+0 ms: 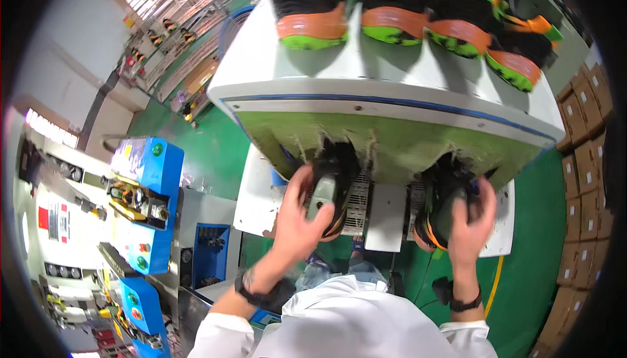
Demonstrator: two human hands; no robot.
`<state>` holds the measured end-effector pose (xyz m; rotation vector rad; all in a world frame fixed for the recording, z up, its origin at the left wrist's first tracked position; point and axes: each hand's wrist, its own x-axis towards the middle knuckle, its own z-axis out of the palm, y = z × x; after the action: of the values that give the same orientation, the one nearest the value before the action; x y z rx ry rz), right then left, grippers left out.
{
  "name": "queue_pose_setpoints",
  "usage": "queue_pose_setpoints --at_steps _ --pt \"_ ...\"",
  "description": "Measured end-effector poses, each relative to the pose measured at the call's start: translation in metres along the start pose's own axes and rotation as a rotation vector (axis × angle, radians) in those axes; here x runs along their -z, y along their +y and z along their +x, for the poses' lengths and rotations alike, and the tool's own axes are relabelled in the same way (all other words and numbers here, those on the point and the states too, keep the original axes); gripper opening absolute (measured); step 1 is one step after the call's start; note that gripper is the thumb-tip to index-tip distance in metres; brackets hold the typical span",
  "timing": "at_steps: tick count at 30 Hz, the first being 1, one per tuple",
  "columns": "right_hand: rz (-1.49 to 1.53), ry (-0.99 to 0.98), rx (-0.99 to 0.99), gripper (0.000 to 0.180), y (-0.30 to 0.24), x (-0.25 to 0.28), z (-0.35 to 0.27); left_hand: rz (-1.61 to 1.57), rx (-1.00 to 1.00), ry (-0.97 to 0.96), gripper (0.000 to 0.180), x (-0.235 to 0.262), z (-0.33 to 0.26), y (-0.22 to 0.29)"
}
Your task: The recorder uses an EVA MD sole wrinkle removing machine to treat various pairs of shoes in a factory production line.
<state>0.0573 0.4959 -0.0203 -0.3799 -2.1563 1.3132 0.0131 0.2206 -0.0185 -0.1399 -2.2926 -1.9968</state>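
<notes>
Forward and apart, left hand [298,226] curved around one dark shoe [339,178], right hand [471,233] around a second shoe [441,202]

The left hand [299,222] is gripping a dark shoe [338,170] and the right hand [471,229] is gripping a second shoe [440,209], their far ends meeting ragged gaps in a green curtain [400,137]. Four orange-and-black shoes [394,13] are standing on the machine's white top [294,74]; cardboard boxes [577,217] are lining the right side.

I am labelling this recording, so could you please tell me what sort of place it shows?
Probably a shoe factory: a row of shoes stands on a white machine, a blue machine is at left, and boxes are stacked at right.
</notes>
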Motion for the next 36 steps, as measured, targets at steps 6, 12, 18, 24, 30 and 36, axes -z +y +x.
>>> queue_pose_setpoints --at_steps 6,12,18,24,30,36 --pt "0.53 -0.639 0.385 0.027 -0.129 -0.087 -0.082 -0.169 0.176 -0.031 0.052 0.077 -0.133 -0.016" --pt "1.28 -1.552 0.874 0.027 -0.307 -0.147 -0.234 0.401 0.154 0.28 0.056 0.155 -0.247 -0.024" --pt "1.662 -2.098 1.201 0.033 -0.363 -0.108 -0.425 0.366 0.43 1.066 0.062 0.175 -0.454 -0.08" --pt "2.209 -2.387 0.827 0.031 -0.356 -0.048 -0.573 0.186 0.759 2.328 0.052 0.079 -0.651 -0.102" --pt "1.187 -3.044 0.914 0.023 -0.333 -0.038 -0.706 0.343 1.341 2.647 0.054 -0.041 -0.769 -0.165" --pt "0.61 -3.242 1.986 0.027 -0.241 0.014 -0.852 0.626 1.914 2.447 0.056 -0.068 -0.858 -0.226"
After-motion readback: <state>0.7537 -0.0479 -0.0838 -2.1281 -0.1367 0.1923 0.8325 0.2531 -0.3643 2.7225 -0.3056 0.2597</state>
